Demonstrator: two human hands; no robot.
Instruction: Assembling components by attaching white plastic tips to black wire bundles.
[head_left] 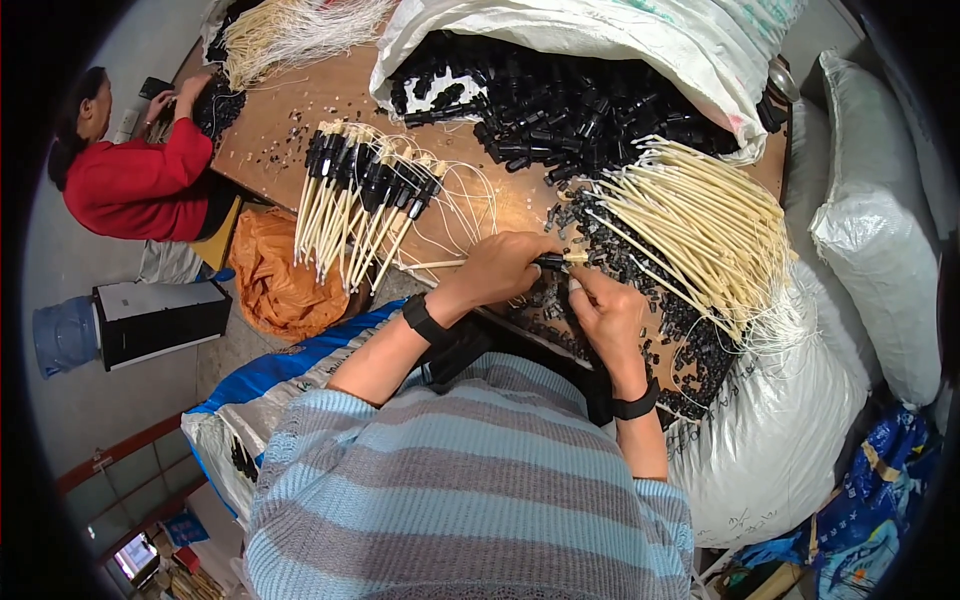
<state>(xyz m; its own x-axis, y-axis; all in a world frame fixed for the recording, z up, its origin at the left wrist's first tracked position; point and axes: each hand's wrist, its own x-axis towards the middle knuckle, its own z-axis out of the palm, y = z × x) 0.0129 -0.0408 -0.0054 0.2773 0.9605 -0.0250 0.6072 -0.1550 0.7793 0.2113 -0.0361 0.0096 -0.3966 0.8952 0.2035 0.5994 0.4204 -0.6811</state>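
My left hand (500,268) grips a cream plastic tube with a black cap piece (548,260) on its end, held level above the wooden table (290,110). Pinching the tip of that same piece from the right are the fingers of my right hand (605,310). A fan of cream tubes (700,225) lies to the right of my hands. Small black plastic parts (690,340) are scattered under and beside my right hand. A row of finished tubes with black caps (365,195) lies to the left.
A big white sack (600,40) spills black caps (560,110) at the back. White bags (870,230) stand at the right. A person in red (135,175) works at the table's far left corner. An orange bag (280,270) and a black-and-white box (160,320) sit on the floor.
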